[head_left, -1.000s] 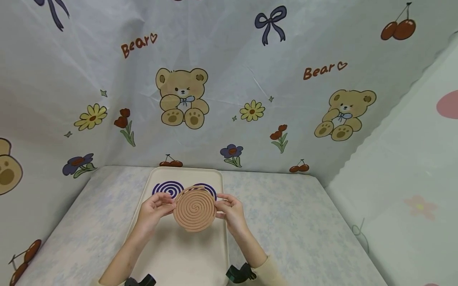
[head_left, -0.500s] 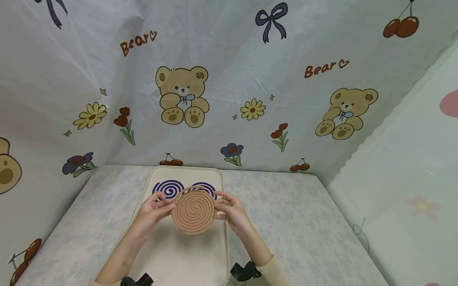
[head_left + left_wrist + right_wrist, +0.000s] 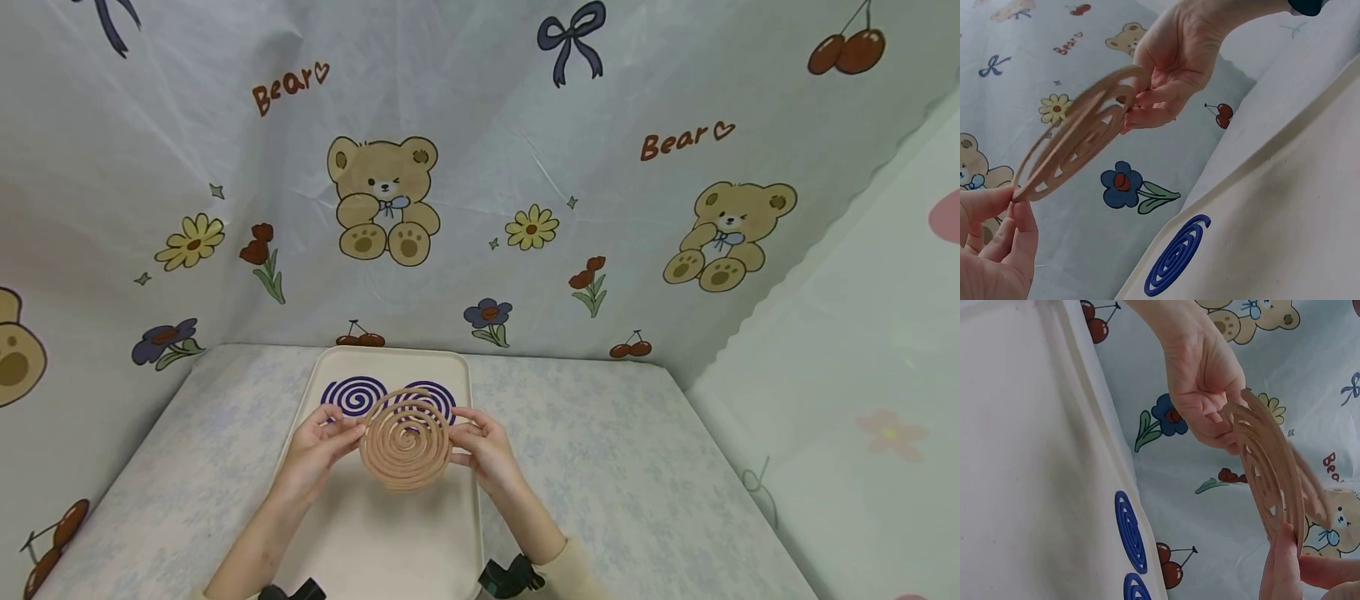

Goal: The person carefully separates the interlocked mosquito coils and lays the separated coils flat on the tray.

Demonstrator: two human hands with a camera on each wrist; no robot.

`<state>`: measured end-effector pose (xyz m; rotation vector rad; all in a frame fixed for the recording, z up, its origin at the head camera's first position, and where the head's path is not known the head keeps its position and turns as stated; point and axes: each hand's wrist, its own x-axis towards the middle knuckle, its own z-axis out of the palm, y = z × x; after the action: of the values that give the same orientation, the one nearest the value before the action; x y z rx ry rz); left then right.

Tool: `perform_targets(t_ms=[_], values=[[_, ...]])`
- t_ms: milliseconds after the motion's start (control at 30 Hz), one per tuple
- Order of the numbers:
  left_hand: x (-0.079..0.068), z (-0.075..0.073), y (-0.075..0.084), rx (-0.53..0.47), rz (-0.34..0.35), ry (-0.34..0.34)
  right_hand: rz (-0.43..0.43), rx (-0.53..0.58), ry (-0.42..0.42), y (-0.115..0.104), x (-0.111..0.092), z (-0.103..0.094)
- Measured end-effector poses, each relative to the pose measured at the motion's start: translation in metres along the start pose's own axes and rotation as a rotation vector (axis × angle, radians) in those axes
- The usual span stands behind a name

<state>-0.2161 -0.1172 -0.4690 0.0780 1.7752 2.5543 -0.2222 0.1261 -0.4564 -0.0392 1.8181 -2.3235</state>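
Note:
A tan mosquito coil (image 3: 407, 443) is held up over the cream tray (image 3: 382, 546) in the head view, its spiral turns spread with gaps between them. My left hand (image 3: 315, 450) pinches its left edge between thumb and fingers. At the right edge, the thumb and fingers of my right hand (image 3: 487, 452) grip it. The left wrist view shows the coil (image 3: 1079, 144) nearly edge-on, with loose turns standing apart from one another. Two dark blue coils lie at the tray's far end: the left one (image 3: 355, 398) shows whole, while the tan coil partly covers the right one (image 3: 442, 400).
Under the tray is a table (image 3: 600, 483) covered with pale mottled cloth. A white curtain (image 3: 465, 167) printed with bears and flowers rises behind it. Dark wrist cameras are strapped on both forearms, the right one (image 3: 510, 575) beside the tray's edge.
The tan coil's tightly packed turns have spread, and gaps now show the blue coil behind. Both hands keep their grip in nearly the same place.

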Motion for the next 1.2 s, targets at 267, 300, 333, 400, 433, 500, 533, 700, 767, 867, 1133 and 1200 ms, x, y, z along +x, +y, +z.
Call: perform_targets(t_ms=[267,300,333,400,433,500,533,700,767,867,1133,1200], values=[[-0.002,0.003,0.005,0.034,0.004,0.053,-0.026,0.017,0.051,-0.001,-0.002,0.004],[-0.002,0.003,0.005,0.028,-0.012,0.060,-0.036,0.011,0.055,-0.001,-0.003,0.005],[-0.002,0.003,0.006,0.025,-0.031,0.065,-0.048,0.005,0.060,-0.001,-0.003,0.005],[-0.003,0.002,0.006,0.025,-0.069,0.071,-0.075,-0.012,0.067,-0.001,-0.004,0.006],[-0.003,0.002,0.006,0.024,-0.084,0.076,-0.088,-0.020,0.071,0.000,-0.005,0.006],[-0.003,0.002,0.005,0.021,-0.109,0.081,-0.114,-0.037,0.077,0.001,-0.006,0.007],[-0.003,0.001,0.005,0.018,-0.120,0.084,-0.127,-0.044,0.079,0.002,-0.007,0.007],[-0.003,-0.002,0.004,-0.014,-0.134,0.098,-0.136,-0.048,0.069,0.005,-0.008,0.008],[-0.004,-0.002,0.005,-0.019,-0.126,0.097,-0.122,-0.032,0.067,0.006,-0.007,0.008],[-0.007,-0.002,0.005,-0.029,-0.107,0.090,-0.103,-0.021,0.078,0.006,-0.008,0.009],[-0.012,0.004,0.006,-0.047,-0.095,0.103,-0.046,0.033,0.084,0.007,-0.010,0.014],[-0.012,0.001,0.007,-0.051,-0.089,0.122,-0.055,0.035,0.084,0.007,-0.011,0.013]])
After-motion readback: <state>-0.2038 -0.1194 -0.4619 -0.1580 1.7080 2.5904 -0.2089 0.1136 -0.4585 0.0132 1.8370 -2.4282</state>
